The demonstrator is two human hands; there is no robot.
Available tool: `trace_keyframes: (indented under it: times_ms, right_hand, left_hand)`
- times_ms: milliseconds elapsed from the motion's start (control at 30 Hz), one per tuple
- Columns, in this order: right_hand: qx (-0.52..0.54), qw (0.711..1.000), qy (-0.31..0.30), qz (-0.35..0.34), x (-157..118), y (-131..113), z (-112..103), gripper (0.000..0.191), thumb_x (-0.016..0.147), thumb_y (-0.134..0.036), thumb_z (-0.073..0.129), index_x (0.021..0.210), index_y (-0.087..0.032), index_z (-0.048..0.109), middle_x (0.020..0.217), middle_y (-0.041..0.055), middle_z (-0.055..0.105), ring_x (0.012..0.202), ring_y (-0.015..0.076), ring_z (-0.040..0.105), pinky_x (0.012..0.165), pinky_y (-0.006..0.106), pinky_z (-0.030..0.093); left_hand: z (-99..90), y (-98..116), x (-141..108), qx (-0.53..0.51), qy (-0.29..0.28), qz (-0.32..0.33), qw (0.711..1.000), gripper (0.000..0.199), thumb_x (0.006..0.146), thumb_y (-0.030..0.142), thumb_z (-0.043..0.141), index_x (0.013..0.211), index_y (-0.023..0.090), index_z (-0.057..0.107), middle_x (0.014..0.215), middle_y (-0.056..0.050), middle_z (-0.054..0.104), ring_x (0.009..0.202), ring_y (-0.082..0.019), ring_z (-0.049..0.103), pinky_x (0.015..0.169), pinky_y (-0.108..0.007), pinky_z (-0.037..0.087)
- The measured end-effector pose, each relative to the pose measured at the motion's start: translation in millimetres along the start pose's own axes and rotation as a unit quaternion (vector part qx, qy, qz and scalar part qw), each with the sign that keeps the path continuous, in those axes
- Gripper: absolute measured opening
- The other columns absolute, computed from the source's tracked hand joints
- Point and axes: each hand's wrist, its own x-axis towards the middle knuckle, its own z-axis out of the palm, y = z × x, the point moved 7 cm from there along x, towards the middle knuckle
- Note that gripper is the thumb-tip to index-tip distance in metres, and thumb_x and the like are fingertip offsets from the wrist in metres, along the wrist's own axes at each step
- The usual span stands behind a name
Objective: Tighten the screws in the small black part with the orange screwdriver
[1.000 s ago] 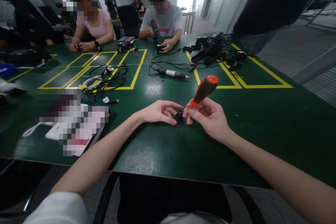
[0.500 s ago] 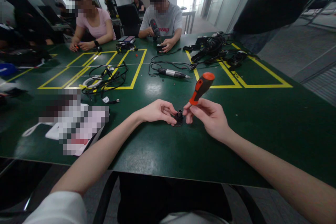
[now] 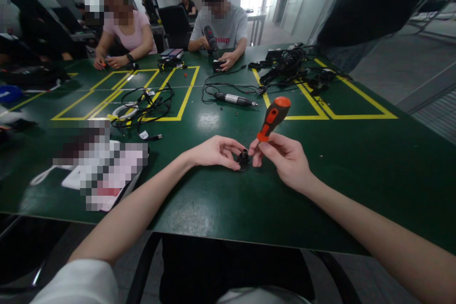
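Observation:
A small black round part (image 3: 243, 158) stands on the green table (image 3: 199, 199), with a short hollow stub on its top. My left hand (image 3: 217, 152) has its thumb and fingers closed about the part's left side. Over to the right, my right hand (image 3: 285, 159) grips an orange and black screwdriver (image 3: 274, 118) near the base of its handle. The handle tilts up and to the right; the shaft is hidden or too thin to make out. The right fingertips come close to the part's right side, and I cannot tell whether they touch it.
Beyond my hands lies a silver and black pen-shaped electric screwdriver (image 3: 235, 99) with a cord. Coiled black cables (image 3: 146, 109) rest at left, a heap of black cables (image 3: 288, 64) at back right. A pink-white packet (image 3: 114, 175) lies left. Two people sit opposite; one holds a power drill (image 3: 211, 38).
The black part's top stub tips very slightly to the right, and my left fingertips shift a little with it. The screwdriver handle has barely moved.

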Motion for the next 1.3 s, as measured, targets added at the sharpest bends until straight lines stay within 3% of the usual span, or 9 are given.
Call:
trace_keyframes:
  times_ms: [267, 633, 767, 1000, 1100, 1300]
  right_hand:
    - [-0.006, 1.0, 0.007, -0.016, -1.4, -2.6, 2.0, 0.032, 0.09, -0.051, 0.08, 0.086, -0.021, 0.067, 0.072, 0.002, 0.074, 0.056, 0.0142, 0.067, 0.055, 0.028, 0.059]
    - [0.024, 1.0, -0.003, -0.02, -0.9, 1.4, 2.1, 0.034, 0.093, -0.054, 0.075, 0.094, -0.02, 0.069, 0.075, 0.0019, 0.074, 0.056, 0.0135, 0.068, 0.054, 0.026, 0.059]
    - [0.025, 0.999, 0.005, -0.02, -1.2, 1.3, 2.1, 0.032, 0.092, -0.05, 0.077, 0.086, -0.021, 0.065, 0.073, 0.0013, 0.075, 0.054, 0.0123, 0.067, 0.052, 0.025, 0.058]
    - [-0.007, 1.0, 0.009, -0.02, 1.2, -4.4, 0.0, 0.034, 0.09, -0.053, 0.079, 0.084, -0.02, 0.073, 0.064, 0.0001, 0.069, 0.053, 0.0138, 0.067, 0.053, 0.026, 0.058]
    - [-0.002, 1.0, 0.003, -0.014, 1.1, -3.3, 0.5, 0.035, 0.093, -0.054, 0.075, 0.087, -0.019, 0.075, 0.069, 0.0023, 0.073, 0.053, 0.0136, 0.068, 0.053, 0.026, 0.058]
    - [0.039, 0.999, 0.001, -0.02, -0.6, 0.9, 1.6, 0.032, 0.094, -0.052, 0.074, 0.095, -0.021, 0.065, 0.076, 0.0015, 0.076, 0.055, 0.013, 0.069, 0.054, 0.026, 0.059]
  left_hand:
    - [0.2, -1.4, 1.3, -0.016, -0.001, 0.014, 1.0, 0.047, 0.059, 0.015, 0.095, 0.097, 0.011, 0.068, 0.088, -0.004, 0.079, 0.069, -0.011, 0.075, 0.067, -0.021, 0.055]
    - [-1.0, -3.1, 1.7, -0.015, -0.003, 0.011, 1.0, 0.045, 0.06, 0.02, 0.097, 0.092, 0.011, 0.068, 0.078, -0.003, 0.078, 0.067, -0.011, 0.073, 0.069, -0.023, 0.056]
    - [-0.5, -3.4, 1.1, -0.021, -0.002, 0.004, 1.0, 0.043, 0.059, 0.02, 0.098, 0.089, 0.011, 0.068, 0.077, -0.002, 0.078, 0.067, -0.011, 0.073, 0.07, -0.023, 0.056]
    - [-0.2, -4.2, 0.9, -0.026, -0.003, 0.003, 1.0, 0.04, 0.058, 0.019, 0.098, 0.083, 0.011, 0.067, 0.076, -0.002, 0.078, 0.066, -0.009, 0.072, 0.068, -0.021, 0.055]
    - [-0.8, -4.4, 0.8, -0.029, -0.002, -0.002, 1.0, 0.04, 0.059, 0.018, 0.097, 0.084, 0.011, 0.068, 0.075, -0.002, 0.078, 0.066, -0.01, 0.073, 0.068, -0.021, 0.054]
    - [-1.0, -3.4, 1.0, -0.034, -0.002, -0.009, 0.999, 0.042, 0.058, 0.021, 0.098, 0.085, 0.011, 0.068, 0.073, -0.002, 0.078, 0.065, -0.01, 0.073, 0.067, -0.021, 0.054]
